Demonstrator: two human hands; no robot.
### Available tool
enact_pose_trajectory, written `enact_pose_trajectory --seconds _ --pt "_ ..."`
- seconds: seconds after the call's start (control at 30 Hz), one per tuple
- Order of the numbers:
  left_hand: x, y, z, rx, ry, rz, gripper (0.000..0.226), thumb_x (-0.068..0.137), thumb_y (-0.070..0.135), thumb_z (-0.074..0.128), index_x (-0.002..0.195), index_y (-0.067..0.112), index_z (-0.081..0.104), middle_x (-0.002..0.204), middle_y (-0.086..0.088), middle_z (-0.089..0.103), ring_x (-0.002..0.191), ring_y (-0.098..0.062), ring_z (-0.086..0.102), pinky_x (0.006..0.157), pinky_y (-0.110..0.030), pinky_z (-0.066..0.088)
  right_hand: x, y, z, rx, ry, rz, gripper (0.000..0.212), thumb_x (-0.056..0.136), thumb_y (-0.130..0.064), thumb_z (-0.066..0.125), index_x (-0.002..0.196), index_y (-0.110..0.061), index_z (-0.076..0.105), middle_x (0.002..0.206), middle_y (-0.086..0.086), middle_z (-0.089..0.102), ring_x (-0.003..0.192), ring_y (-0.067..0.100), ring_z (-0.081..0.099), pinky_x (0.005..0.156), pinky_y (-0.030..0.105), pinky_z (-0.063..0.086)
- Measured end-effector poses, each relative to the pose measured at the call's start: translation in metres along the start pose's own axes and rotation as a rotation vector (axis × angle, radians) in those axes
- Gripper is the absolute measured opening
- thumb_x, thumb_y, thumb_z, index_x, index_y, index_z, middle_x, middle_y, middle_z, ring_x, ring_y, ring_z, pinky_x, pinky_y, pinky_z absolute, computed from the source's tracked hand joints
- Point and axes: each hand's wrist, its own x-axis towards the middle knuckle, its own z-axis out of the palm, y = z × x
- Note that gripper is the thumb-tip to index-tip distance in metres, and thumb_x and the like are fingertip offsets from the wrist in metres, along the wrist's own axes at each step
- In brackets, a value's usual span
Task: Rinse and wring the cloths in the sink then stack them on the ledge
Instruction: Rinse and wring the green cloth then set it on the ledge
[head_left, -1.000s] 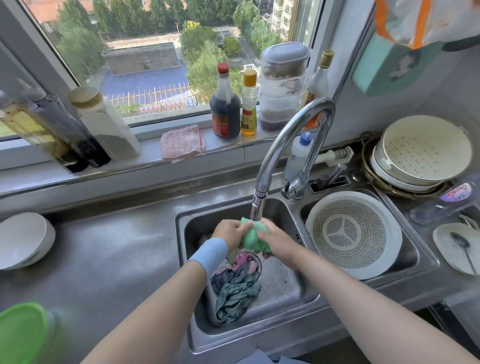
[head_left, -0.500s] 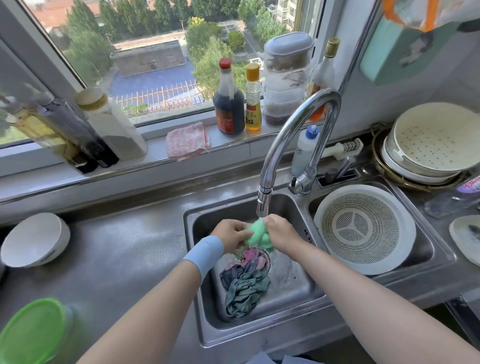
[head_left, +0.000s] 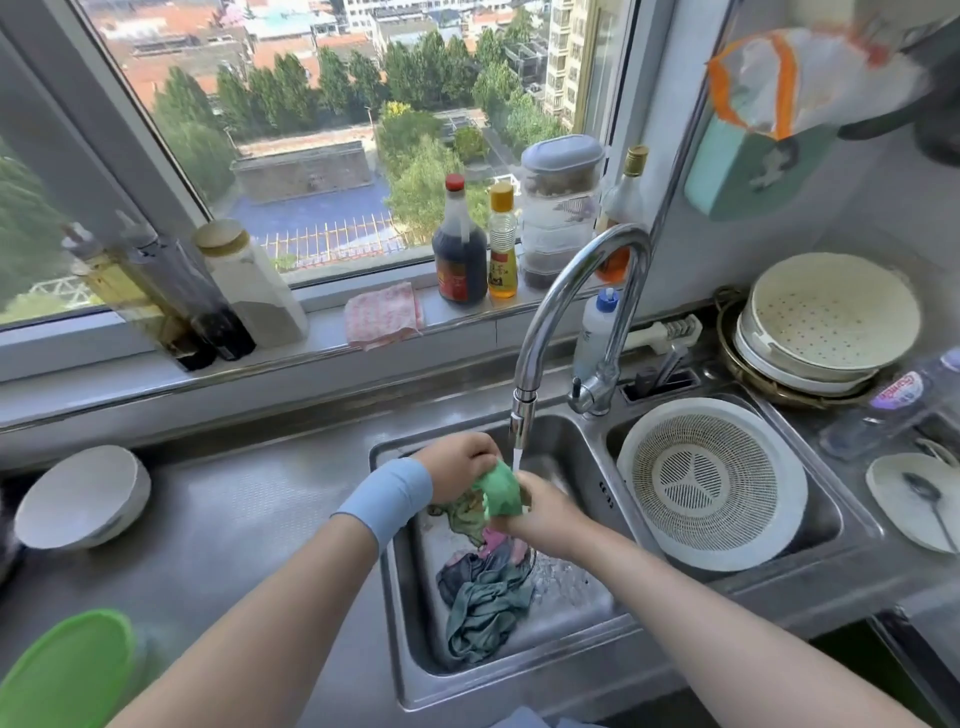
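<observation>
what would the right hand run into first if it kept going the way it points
The right hand points up and left, gripping the crumpled green cloth. Straight on, it would likely meet the left hand, which holds the same cloth's other end; depth is uncertain.

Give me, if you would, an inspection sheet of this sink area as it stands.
Surface: steel counter and sink.
Job's things: green cloth under the running tap; cloth pile in the sink; pink cloth on the ledge.
Clutter: sauce bottles on the ledge; colander in the right basin; bowl on the counter.
Hands: left hand and right hand both grip the green cloth.
Cables: nothing seen.
Surroundings: window, daylight, trees outside.
</observation>
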Motion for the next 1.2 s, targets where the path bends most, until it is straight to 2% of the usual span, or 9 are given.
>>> enact_pose_trajectory --seconds 0.17,0.33,0.5,0.6,0.7,0.87,1.0,1.1,1.2 --pt "-0.030 -0.017 -0.029 -0.116 0.145 0.048 0.026 0.096 0.004 0.049 0.090 0.028 0.055 0.088 0.006 0.057 0.081 -0.017 0.053 0.084 -0.035 0.048 -0.004 -0.022 0.008 0.079 0.178 -0.015 0.023 0.086 -0.021 0.072 0.102 -0.023 0.055 0.092 -0.006 0.065 0.083 0.010 0.059 0.072 0.027 0.047" --pt "-0.056 -0.027 -0.032 -0.177 0.160 -0.034 0.044 0.089 -0.003 0.042 0.119 0.024 0.059 0.105 0.002 0.058 0.087 -0.018 0.055 0.080 -0.029 0.047 -0.012 -0.054 0.009 0.043 0.112 -0.099 0.028 0.088 -0.010 0.061 0.110 -0.026 0.066 0.102 -0.003 0.069 0.098 0.021 0.067 0.087 0.035 0.055" --pt "-0.068 -0.032 -0.003 -0.605 -0.032 0.080 0.084 0.077 0.006 0.075 0.148 0.022 0.032 0.131 -0.005 0.058 0.101 -0.019 0.065 0.084 -0.029 0.054 -0.018 -0.101 0.007 0.487 0.100 -0.073 0.040 0.087 0.014 0.036 0.088 -0.014 0.064 0.089 0.015 0.066 0.079 0.028 0.063 0.073 0.040 0.053" --pt "-0.062 -0.025 0.011 -0.722 0.052 0.141 0.055 0.076 0.017 0.081 0.125 0.020 0.056 0.110 -0.005 0.070 0.100 -0.017 0.067 0.094 -0.041 0.055 -0.019 -0.126 0.006 0.944 0.089 -0.050 0.041 0.087 0.019 0.025 0.080 -0.011 0.051 0.078 0.015 0.054 0.069 0.027 0.053 0.068 0.039 0.048" --pt "-0.057 -0.016 0.010 -0.648 0.175 0.100 0.018 0.094 0.013 0.064 0.111 0.018 0.064 0.101 0.001 0.067 0.092 -0.012 0.060 0.093 -0.041 0.051 -0.016 -0.135 -0.001 1.123 0.125 -0.058 0.042 0.083 0.022 0.022 0.074 -0.012 0.045 0.077 0.012 0.050 0.071 0.026 0.050 0.070 0.037 0.047" --pt "-0.064 -0.012 -0.010 -1.263 0.065 -0.247 0.039 0.092 0.019 0.054 0.130 0.016 0.057 0.112 -0.011 0.063 0.106 -0.029 0.059 0.082 -0.044 0.051 -0.029 -0.128 0.001 0.619 0.335 -0.227 0.028 0.083 0.020 0.062 0.076 -0.008 0.065 0.085 -0.001 0.068 0.083 0.017 0.066 0.072 0.022 0.055" --pt "-0.074 -0.009 -0.017 -1.988 -0.098 -0.001 0.043 0.081 0.004 0.035 0.118 -0.004 0.056 0.115 -0.027 0.060 0.108 -0.043 0.057 0.096 -0.053 0.048 -0.037 -0.108 0.005 -0.003 0.353 -0.538 0.021 0.072 -0.005 0.085 0.090 -0.015 0.079 0.111 -0.007 0.064 0.090 0.009 0.068 0.080 0.019 0.056" --pt "-0.075 -0.003 -0.018 -1.971 -0.091 0.070 0.024 0.089 0.011 0.045 0.104 -0.002 0.059 0.095 -0.021 0.065 0.087 -0.033 0.065 0.082 -0.042 0.053 -0.035 -0.103 0.008 -0.235 0.415 -0.756 0.019 0.072 -0.005 0.086 0.088 -0.013 0.080 0.111 -0.003 0.063 0.095 0.009 0.065 0.077 0.017 0.054" --pt "-0.070 -0.002 -0.014 -1.771 0.003 -0.060 0.022 0.100 0.021 0.053 0.101 0.003 0.065 0.098 -0.021 0.068 0.087 -0.030 0.069 0.073 -0.044 0.061 -0.036 -0.112 0.004 -0.289 0.438 -0.816 0.012 0.074 -0.004 0.080 0.080 -0.014 0.080 0.101 -0.003 0.070 0.089 0.008 0.068 0.079 0.024 0.057"
